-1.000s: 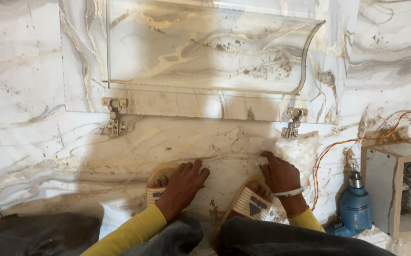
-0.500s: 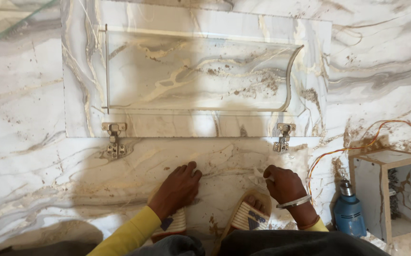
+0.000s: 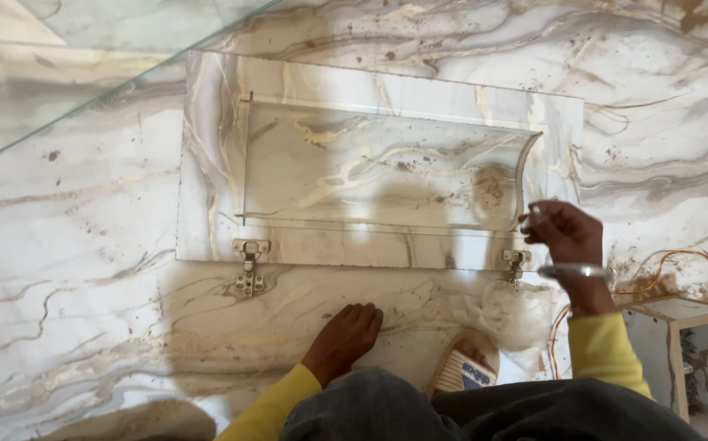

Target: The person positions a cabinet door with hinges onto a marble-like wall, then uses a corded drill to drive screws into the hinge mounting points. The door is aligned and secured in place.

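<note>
A marble-patterned door panel (image 3: 207, 163) lies flat on the matching floor, with a glass pane (image 3: 378, 171) set in its middle. Two metal hinges sit on its near edge, a left hinge (image 3: 249, 265) and a right hinge (image 3: 515, 263). My left hand (image 3: 344, 339) rests palm down on the floor below the panel, fingers loosely apart. My right hand (image 3: 566, 233), with a bangle on the wrist, hovers at the pane's right edge just above the right hinge. Its fingertips are pinched on something small and pale that I cannot identify.
A loose glass sheet (image 3: 84, 73) lies at the top left. Near my knees are a sandal (image 3: 464, 371) and crumpled clear plastic (image 3: 517, 314). An orange wire (image 3: 656, 269) loops at the right beside a small open box frame (image 3: 697, 343).
My right hand has lifted off the floor near the sandal and moved up to the pane's right edge. My left hand stays on the floor. The view has shifted; the blue jack is gone from sight.
</note>
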